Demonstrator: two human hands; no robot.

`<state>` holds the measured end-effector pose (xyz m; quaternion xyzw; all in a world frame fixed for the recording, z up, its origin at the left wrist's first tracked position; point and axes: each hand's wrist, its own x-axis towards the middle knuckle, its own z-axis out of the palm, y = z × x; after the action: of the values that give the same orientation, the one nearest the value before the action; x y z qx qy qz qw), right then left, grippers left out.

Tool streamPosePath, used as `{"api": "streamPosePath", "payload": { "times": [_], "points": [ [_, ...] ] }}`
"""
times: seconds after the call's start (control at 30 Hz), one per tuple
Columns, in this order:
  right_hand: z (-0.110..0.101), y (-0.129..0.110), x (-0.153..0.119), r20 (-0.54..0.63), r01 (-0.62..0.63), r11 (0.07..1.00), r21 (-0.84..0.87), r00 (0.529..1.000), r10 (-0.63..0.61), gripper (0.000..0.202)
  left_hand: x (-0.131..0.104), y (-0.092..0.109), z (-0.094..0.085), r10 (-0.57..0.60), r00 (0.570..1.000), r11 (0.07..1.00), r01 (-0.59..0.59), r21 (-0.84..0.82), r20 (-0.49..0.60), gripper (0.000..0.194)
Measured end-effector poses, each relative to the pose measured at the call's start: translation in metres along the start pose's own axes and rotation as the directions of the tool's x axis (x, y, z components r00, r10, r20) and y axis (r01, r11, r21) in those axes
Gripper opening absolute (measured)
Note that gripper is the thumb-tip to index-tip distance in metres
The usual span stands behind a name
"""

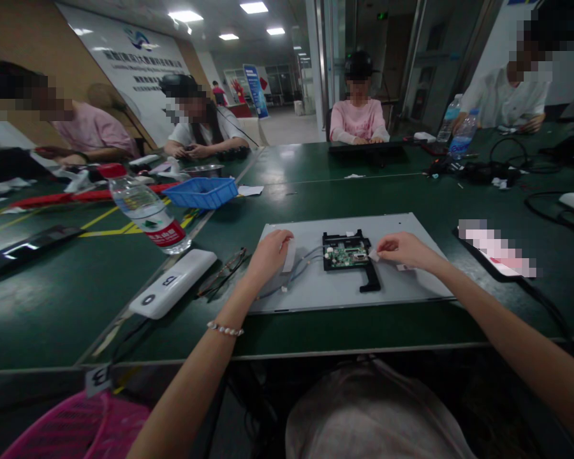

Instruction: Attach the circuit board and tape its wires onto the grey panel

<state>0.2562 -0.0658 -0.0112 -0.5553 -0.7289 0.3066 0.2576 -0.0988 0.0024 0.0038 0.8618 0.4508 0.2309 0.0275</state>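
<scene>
A flat grey-white panel lies on the table in front of me. At its middle a green circuit board sits in a black plastic bracket, with thin grey cables running off to the left. My left hand is above the panel's left part, fingers curled and closed at the top of a pale strip. Just right of the board, my right hand pinches a small white piece of tape. Another small pale piece is on the panel below that hand.
Left of the panel are eyeglasses, a white power bank, a water bottle and a blue tray. A phone with a cable lies to the right. Several people sit around the table. A pink basket is below its edge.
</scene>
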Motion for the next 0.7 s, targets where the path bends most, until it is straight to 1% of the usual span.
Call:
{"api": "streamPosePath", "payload": {
  "times": [0.1,0.2,0.27,0.37,0.43,0.5,0.6,0.63,0.7],
  "points": [
    [-0.009,0.007,0.0,-0.029,-0.062,0.998,0.024,0.998,0.062,0.013,0.0,0.001,0.001,-0.021,1.0,1.0,0.021,0.022,0.009,0.028],
    [-0.018,0.014,0.0,-0.071,-0.116,0.991,-0.073,0.991,0.111,0.014,0.001,0.001,0.0,-0.027,0.999,0.999,0.026,0.039,0.028,0.029],
    [-0.022,0.018,-0.002,-0.097,-0.12,0.98,-0.159,0.99,0.106,0.017,0.0,0.002,0.0,-0.025,0.999,0.999,0.023,0.047,0.038,0.029],
    [-0.025,0.018,-0.001,-0.159,-0.088,0.954,-0.287,0.986,0.043,0.022,-0.001,0.002,0.002,-0.017,0.999,0.998,0.016,0.053,0.033,0.028],
    [-0.025,0.013,0.004,-0.199,-0.047,0.93,-0.364,0.98,-0.029,0.025,-0.001,0.003,0.003,-0.012,1.0,0.998,0.011,0.059,0.023,0.028],
    [-0.023,0.003,0.013,-0.189,0.035,0.906,-0.421,0.974,-0.125,0.028,-0.002,0.004,0.004,-0.005,1.0,0.998,0.003,0.068,0.024,0.028],
    [-0.016,-0.013,0.033,-0.076,0.214,0.867,-0.449,0.958,-0.276,0.032,-0.002,0.005,0.003,0.022,0.999,0.997,-0.026,0.073,0.049,0.029],
    [-0.012,-0.018,0.041,-0.032,0.26,0.854,-0.451,0.951,-0.307,0.032,-0.003,0.005,0.003,0.033,0.998,0.997,-0.037,0.071,0.06,0.029],
    [-0.004,-0.023,0.055,0.039,0.298,0.839,-0.456,0.948,-0.316,0.031,-0.003,0.006,0.002,0.047,0.996,0.996,-0.052,0.067,0.079,0.029]
  ]
}}
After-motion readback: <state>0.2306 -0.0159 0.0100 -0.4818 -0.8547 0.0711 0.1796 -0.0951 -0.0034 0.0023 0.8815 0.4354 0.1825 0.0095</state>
